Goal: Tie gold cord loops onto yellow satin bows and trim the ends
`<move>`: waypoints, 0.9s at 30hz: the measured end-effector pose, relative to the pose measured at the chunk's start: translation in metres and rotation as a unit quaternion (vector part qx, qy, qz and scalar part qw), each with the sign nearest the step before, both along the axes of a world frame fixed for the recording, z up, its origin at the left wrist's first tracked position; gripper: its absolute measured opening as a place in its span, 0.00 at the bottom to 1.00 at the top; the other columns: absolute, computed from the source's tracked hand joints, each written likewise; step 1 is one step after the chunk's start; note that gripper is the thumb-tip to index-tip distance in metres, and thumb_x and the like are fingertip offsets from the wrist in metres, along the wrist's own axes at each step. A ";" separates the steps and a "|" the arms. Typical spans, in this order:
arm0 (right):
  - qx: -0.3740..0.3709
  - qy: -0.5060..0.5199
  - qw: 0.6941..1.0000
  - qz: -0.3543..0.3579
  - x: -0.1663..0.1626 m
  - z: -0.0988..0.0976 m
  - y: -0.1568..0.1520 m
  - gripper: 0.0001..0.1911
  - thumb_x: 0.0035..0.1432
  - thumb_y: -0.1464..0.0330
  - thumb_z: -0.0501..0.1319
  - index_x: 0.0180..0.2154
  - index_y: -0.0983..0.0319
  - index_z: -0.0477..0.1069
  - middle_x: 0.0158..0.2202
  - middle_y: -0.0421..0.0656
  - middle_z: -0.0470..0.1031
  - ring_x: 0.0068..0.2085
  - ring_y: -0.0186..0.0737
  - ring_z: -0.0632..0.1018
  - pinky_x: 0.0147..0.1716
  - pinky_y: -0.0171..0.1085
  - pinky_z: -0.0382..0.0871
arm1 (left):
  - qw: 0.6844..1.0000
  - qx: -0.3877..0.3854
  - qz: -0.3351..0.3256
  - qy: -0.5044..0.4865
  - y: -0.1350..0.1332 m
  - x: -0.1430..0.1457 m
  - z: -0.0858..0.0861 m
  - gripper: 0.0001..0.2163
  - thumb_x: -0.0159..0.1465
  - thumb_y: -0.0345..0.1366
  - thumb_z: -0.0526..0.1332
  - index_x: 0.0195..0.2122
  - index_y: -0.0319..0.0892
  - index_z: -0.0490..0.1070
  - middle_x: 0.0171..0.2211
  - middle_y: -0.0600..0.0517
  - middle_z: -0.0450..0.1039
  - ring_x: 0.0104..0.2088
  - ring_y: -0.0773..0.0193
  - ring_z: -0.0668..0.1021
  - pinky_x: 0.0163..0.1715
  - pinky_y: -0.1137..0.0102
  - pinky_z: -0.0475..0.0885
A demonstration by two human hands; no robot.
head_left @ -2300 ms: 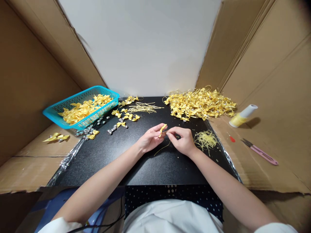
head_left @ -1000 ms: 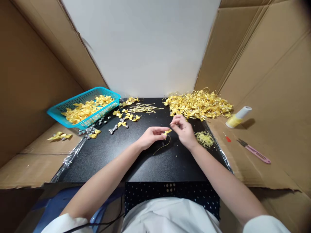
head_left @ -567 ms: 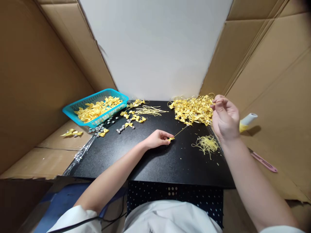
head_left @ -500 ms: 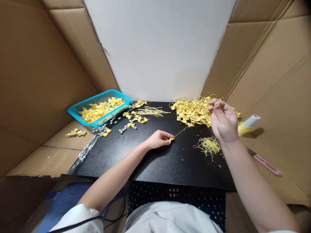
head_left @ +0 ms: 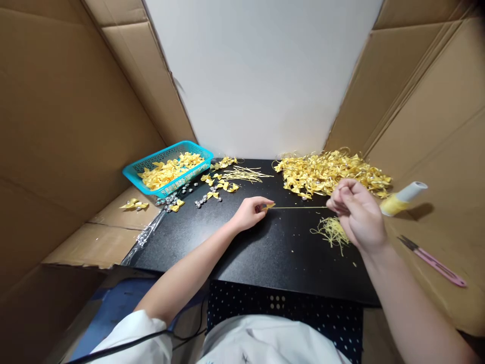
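Note:
Low over the middle of the black table, my left hand [head_left: 251, 212] pinches a small yellow ribbon bow [head_left: 269, 206] between thumb and fingers. A thin gold cord [head_left: 299, 207] runs straight and level from the bow to my right hand [head_left: 356, 210], whose fingers are closed on the cord's other end. Below the cord, near my right wrist, lies a tangle of short yellow cord pieces [head_left: 332, 231]. Behind my right hand spreads a large heap of yellow bows with gold cords [head_left: 318, 172].
A turquoise basket [head_left: 131, 176] of yellow bows stands at the back left, with silver bells [head_left: 172, 200] beside it. Straight gold cords [head_left: 246, 175] lie at the back. On the right are a yellow-wound tube [head_left: 405, 198] and pink-handled thread snips [head_left: 435, 263]. Cardboard walls [head_left: 432, 101] flank both sides.
My right hand has come down, and the cord has gone from slanting upward to level and taut. The left hand still holds the bow, slightly raised. The whole view has shifted a little.

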State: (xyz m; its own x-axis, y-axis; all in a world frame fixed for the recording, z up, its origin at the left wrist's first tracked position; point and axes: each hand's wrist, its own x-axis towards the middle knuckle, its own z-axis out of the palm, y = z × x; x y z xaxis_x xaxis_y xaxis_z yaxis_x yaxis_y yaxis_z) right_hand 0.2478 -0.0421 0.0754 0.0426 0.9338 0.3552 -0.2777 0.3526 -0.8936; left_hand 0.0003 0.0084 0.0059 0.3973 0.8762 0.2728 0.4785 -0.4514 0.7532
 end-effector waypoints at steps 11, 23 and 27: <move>0.010 0.025 0.998 -0.060 0.026 -0.003 -0.017 0.08 0.55 0.65 0.67 0.31 0.59 0.69 0.22 0.35 0.60 0.24 0.30 0.60 0.24 0.31 0.58 | 1.000 0.020 -0.009 0.018 0.004 -0.001 -0.005 0.19 0.53 0.20 0.57 0.45 0.39 0.77 0.41 0.48 0.79 0.27 0.71 0.72 0.30 0.74 0.69; 0.058 0.007 0.997 -0.045 0.027 0.008 -0.029 0.06 0.54 0.68 0.66 0.34 0.55 0.70 0.21 0.36 0.66 0.25 0.34 0.66 0.27 0.36 0.64 | 0.941 -0.268 -0.035 -0.203 0.003 0.001 -0.006 0.19 0.54 0.33 0.67 0.48 0.36 0.76 0.37 0.46 0.79 0.30 0.68 0.76 0.36 0.70 0.70; 0.074 0.007 0.989 -0.125 0.046 0.025 -0.030 0.07 0.50 0.65 0.70 0.33 0.54 0.75 0.22 0.38 0.71 0.22 0.36 0.67 0.25 0.39 0.64 | 0.910 -0.328 -0.062 -0.247 -0.002 0.002 0.000 0.18 0.52 0.30 0.67 0.45 0.39 0.78 0.34 0.48 0.80 0.30 0.70 0.75 0.35 0.72 0.68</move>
State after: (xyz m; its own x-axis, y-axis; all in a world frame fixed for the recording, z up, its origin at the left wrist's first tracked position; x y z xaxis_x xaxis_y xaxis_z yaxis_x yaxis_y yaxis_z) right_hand 0.2939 -0.0726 0.1006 0.2723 0.8310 0.4851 -0.1766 0.5388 -0.8237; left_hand 0.0024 0.0064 0.0061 0.4753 0.8716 -0.1199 -0.0152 0.1444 0.9894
